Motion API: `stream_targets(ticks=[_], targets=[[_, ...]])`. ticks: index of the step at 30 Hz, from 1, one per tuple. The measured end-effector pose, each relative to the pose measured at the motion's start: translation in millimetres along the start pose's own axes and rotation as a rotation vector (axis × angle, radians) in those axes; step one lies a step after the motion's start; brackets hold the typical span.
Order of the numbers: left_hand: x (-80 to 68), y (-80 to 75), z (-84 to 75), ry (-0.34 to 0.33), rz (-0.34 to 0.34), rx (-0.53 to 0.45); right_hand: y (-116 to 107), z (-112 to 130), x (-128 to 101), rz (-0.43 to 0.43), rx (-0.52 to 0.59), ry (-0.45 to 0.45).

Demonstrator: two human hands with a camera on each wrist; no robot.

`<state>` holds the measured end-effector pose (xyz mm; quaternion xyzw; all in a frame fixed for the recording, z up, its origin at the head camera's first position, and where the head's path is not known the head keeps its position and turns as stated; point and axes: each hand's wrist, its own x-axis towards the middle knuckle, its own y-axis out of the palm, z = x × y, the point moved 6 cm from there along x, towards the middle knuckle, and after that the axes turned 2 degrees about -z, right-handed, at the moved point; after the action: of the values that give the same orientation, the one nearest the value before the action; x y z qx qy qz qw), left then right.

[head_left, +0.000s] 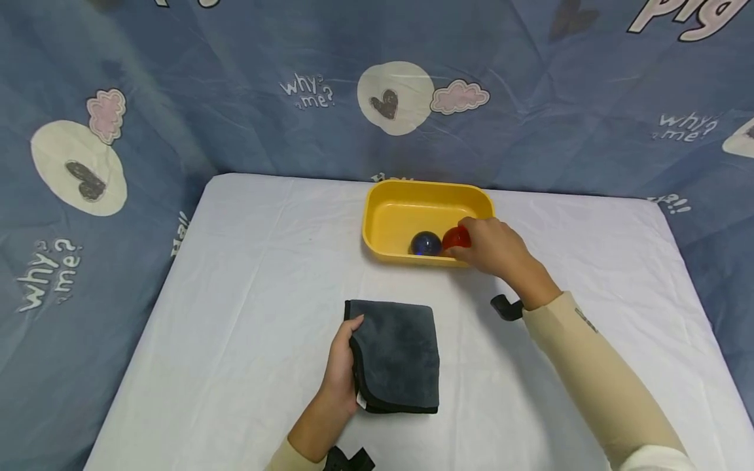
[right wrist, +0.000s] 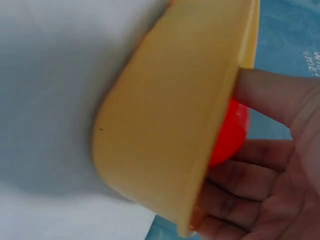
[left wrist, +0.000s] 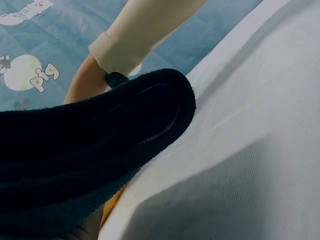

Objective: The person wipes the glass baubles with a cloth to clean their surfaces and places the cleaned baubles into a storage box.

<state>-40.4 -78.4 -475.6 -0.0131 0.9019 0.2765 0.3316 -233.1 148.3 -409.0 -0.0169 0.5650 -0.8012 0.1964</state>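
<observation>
Left hand pinches the grey cloth; right hand's grip curls round the red ball.

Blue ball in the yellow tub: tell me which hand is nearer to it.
Right. The right hand grips the red ball inside the yellow tub, just beside the blue ball. The left hand is nearer the person, holding the folded grey cloth.
</observation>
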Motion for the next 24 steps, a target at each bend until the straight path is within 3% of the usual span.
stream_targets(ticks=[10, 24], targets=[[-0.6, -6.9, -2.3, -0.03, -0.006, -0.011, 2, 2, 17, 0.14, 0.015, 0.003], [0.2, -18.6, -8.1, -0.005, -0.052, 0.005, 6, 3, 23, 0.211, 0.013, 0.025]])
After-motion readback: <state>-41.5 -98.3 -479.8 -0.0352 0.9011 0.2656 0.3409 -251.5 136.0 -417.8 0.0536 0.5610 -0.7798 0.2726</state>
